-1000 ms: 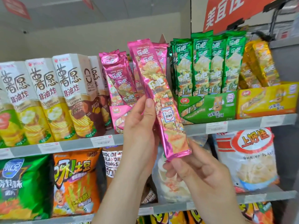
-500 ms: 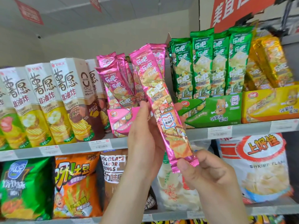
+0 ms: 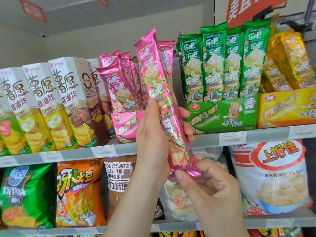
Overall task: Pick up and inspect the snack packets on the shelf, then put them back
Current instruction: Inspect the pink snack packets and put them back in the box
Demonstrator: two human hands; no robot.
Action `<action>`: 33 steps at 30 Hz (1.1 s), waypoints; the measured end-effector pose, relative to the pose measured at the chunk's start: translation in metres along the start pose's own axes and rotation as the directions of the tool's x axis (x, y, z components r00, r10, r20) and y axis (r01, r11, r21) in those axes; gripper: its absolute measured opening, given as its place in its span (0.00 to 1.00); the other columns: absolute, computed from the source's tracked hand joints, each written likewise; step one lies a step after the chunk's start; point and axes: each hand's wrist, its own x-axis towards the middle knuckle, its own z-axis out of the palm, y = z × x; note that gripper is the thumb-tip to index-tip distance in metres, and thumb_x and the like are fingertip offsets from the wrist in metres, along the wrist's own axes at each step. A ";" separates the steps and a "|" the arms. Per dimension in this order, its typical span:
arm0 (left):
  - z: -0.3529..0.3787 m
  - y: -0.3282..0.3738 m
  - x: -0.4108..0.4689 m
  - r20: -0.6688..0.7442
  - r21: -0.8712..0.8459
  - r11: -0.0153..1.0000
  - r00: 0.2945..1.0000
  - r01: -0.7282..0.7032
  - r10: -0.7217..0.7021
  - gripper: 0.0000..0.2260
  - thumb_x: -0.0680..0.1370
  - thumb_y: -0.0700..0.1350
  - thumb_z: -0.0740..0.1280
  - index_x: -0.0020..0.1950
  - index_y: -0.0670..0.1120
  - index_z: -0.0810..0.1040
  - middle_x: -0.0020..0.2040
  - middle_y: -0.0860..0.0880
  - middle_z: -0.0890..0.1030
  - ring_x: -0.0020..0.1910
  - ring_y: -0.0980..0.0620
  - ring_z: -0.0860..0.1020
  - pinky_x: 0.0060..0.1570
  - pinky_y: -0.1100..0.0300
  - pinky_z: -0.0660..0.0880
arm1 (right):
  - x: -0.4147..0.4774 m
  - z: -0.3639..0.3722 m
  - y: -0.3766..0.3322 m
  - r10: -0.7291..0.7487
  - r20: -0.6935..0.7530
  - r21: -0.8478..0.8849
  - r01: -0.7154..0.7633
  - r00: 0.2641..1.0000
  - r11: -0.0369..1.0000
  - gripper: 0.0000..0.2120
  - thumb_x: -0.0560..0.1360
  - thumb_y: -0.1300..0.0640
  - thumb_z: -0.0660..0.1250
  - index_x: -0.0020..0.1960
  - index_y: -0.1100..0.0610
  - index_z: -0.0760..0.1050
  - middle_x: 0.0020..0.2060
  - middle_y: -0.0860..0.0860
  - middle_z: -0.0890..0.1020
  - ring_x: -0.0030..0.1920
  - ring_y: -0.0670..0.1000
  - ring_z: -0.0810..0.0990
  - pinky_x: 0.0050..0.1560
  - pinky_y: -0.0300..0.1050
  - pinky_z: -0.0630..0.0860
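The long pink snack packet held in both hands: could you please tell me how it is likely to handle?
The pink packet is probably fairly stiff: it stands straight though the left hand grips only its middle. Its glossy foil looks slippery, so the right hand pinching its bottom seal likely helps. Slim as it is, it seems light.

This is a shop's snack aisle. Grey shelves (image 3: pixel 77 153) carry price labels (image 3: pixel 103 151) along their front edges. Goods stand in stocked rows: chip boxes (image 3: pixel 68 103), a green display carton (image 3: pixel 222 115) of packets (image 3: pixel 213 62), and bags (image 3: pixel 80 194) below. Overhead, red signs (image 3: pixel 33 11) hang from the ceiling.
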 end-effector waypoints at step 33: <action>-0.050 0.132 0.036 0.511 0.822 -0.492 0.754 -0.287 0.413 0.32 0.75 0.61 0.62 0.73 0.45 0.66 0.65 0.44 0.74 0.61 0.43 0.69 0.61 0.53 0.66 | 0.175 0.017 -0.160 -0.744 0.084 -0.374 0.713 0.663 0.594 0.04 0.78 0.44 0.65 0.48 0.33 0.76 0.43 0.35 0.82 0.46 0.39 0.82 0.49 0.43 0.79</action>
